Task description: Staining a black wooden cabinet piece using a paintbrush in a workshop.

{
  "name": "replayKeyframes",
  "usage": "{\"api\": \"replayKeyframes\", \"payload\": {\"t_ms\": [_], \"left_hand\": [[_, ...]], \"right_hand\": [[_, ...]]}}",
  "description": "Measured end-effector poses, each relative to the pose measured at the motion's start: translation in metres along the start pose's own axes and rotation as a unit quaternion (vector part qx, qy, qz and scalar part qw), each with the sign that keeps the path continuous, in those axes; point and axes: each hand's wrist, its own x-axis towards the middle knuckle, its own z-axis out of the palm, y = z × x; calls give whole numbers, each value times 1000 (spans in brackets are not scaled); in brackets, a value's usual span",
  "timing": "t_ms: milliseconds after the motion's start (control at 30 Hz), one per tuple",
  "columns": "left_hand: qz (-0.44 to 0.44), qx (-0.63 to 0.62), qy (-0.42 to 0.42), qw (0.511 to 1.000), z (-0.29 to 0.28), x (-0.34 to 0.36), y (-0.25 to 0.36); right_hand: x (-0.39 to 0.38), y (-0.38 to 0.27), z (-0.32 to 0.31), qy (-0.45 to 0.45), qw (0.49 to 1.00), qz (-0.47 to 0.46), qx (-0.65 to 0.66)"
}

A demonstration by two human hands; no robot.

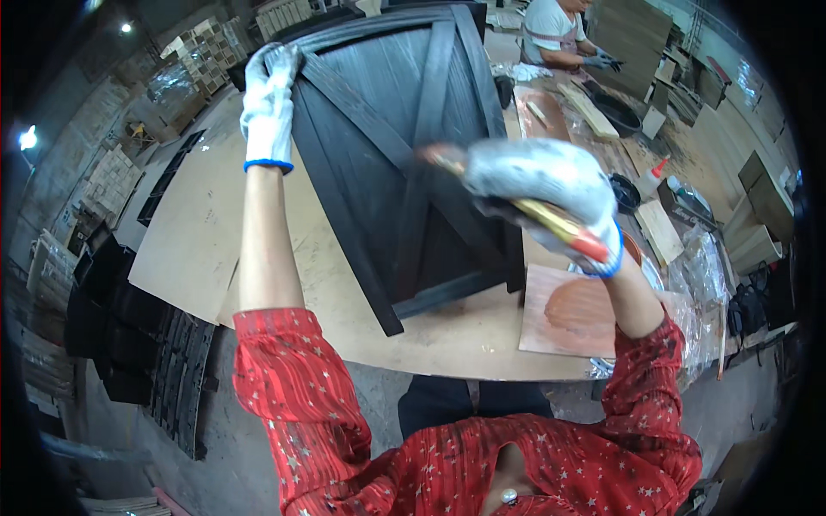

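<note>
A black-stained wooden panel (370, 193) with crossed slats stands tilted on the table in front of me. My left hand (271, 99), in a white glove with a blue cuff, is closed over the panel's upper left edge. My right hand (551, 181), in a stained white glove, grips a paintbrush (561, 225) with a yellowish, red-ended handle. Both hand and brush are smeared by motion over the panel's right side. Whether the bristles touch the wood I cannot tell.
Beneath the panel lies a light board-topped table (335, 331). A board with a reddish-brown stain patch (568, 310) lies at the right. Beyond it are a dark bowl (625, 193), a red-tipped bottle (654, 175) and plastic wrap (699, 267). Another gloved person (555, 39) stands at the far right.
</note>
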Motion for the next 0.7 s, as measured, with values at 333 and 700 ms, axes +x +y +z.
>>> {"api": "replayKeyframes", "payload": {"t_ms": [333, 700], "left_hand": [[-34, -120, -2, 992, 3, -15, 24], [-53, -111, -19, 992, 7, -17, 30]], "right_hand": [[46, 41, 27, -51, 973, -36, -222], [79, 49, 21, 6, 985, -78, -156]]}}
